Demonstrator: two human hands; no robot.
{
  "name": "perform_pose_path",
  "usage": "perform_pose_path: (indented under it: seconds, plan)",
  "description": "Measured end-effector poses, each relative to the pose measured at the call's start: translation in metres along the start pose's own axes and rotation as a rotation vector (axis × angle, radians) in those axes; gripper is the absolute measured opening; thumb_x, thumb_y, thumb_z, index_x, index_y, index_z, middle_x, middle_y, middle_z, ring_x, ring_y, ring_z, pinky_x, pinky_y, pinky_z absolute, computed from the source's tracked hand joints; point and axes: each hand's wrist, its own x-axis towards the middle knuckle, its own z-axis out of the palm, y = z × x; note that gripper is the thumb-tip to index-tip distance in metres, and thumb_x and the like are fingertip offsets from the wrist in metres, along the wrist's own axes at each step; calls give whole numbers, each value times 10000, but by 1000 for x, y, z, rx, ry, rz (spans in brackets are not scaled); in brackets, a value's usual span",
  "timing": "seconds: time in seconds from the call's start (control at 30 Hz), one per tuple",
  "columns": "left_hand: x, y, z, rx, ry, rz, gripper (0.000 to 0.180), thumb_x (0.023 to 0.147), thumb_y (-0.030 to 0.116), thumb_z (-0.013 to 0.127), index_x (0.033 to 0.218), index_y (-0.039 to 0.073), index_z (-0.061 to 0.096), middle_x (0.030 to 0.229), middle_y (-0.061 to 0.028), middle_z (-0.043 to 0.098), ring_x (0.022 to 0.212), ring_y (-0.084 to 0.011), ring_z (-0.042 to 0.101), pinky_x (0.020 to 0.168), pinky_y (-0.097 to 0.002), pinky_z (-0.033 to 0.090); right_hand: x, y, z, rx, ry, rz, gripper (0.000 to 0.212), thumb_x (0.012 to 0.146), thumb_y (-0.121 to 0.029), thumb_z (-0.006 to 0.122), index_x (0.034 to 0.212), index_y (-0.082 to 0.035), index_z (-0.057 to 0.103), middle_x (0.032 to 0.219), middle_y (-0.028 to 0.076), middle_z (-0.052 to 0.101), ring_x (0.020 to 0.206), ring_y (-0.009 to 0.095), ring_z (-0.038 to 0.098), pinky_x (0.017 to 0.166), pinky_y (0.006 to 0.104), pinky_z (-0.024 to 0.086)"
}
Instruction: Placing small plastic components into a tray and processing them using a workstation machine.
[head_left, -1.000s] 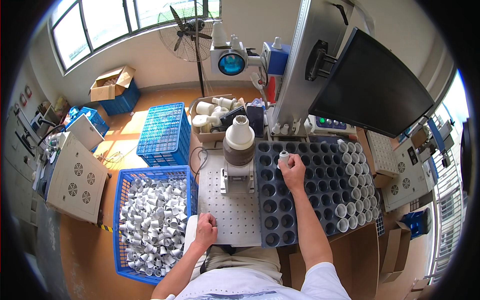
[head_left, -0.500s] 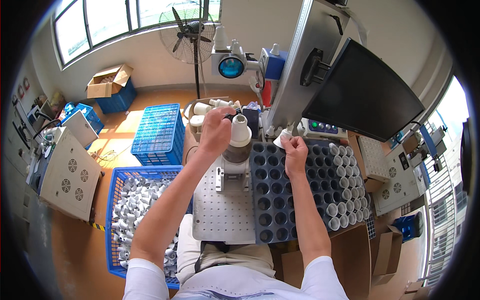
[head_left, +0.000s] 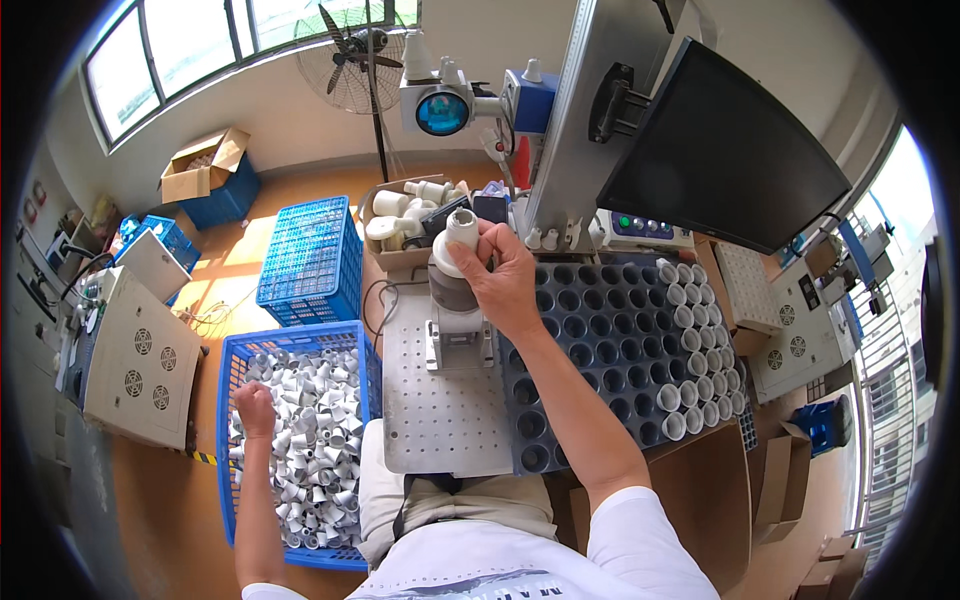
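Note:
My right hand [head_left: 500, 275] is closed round the side of a white funnel-shaped plastic cup [head_left: 462, 228], which stands narrow end up on the grey cylindrical fixture [head_left: 455, 300]. Its thumb presses the near side of the cup. Over at the left, my left hand [head_left: 254, 408] is curled closed above the edge of a blue plastic basket [head_left: 372, 375]. Whatever those fingers hold, if anything, is hidden. Loose white cups [head_left: 310, 430] fill the basket. To the right of the fixture, a black tray [head_left: 620, 350] carries upright white cups [head_left: 690, 341] in its right-hand columns.
A perforated metal plate [head_left: 420, 430] lies under the fixture. Behind it stand an open box of white parts [head_left: 398, 257] and a metal column [head_left: 560, 130]. A lens head [head_left: 442, 112] hangs above, and a black monitor [head_left: 725, 150] leans over the tray. Blue crates [head_left: 310, 255] stand left.
My left hand has left the fixture and swung down-left to the basket. My right hand has moved left from behind the tray to the cup on the fixture. The view has shifted slightly.

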Motion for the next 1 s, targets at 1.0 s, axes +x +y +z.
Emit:
perform_pose_path:
  seconds: [1.0]
  plan:
    - [-125,186,122,-241,-464,393,118,567,-55,591,631,-6,505,771,-148,494,779,-340,489,714,-417,417,-77,-37,-182,-967,-271,455,419,654,-119,656,1022,-18,483,800,133,576,710,233,559,685,340,464]
